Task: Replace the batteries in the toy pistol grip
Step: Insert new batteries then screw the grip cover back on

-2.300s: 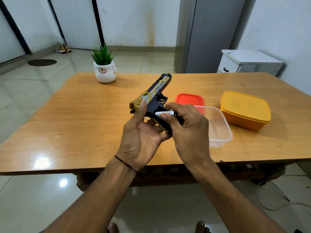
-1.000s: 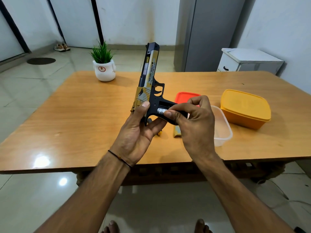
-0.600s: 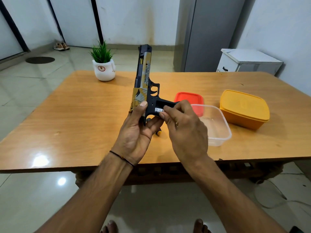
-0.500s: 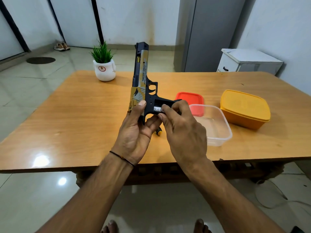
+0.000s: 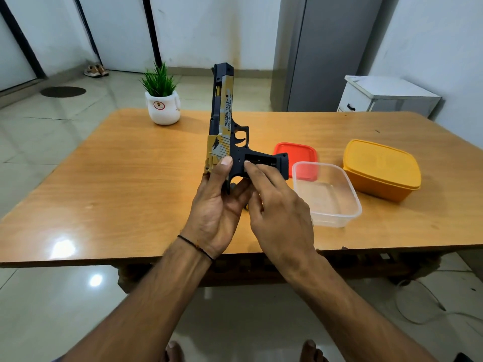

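The toy pistol point(image 5: 222, 121) stands muzzle-up, grip point(image 5: 281, 164) jutting right; left hand point(image 5: 217, 210) curls round its frame, right hand point(image 5: 279, 212) nearer the grip, straight fingers point(image 5: 264, 176) pressing its side.

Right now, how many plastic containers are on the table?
2. The clear container, lidless, stands near the front edge of the table; the yellow container, lidded, sits to its right. A loose red lid lies behind the clear one. None seems hidden.
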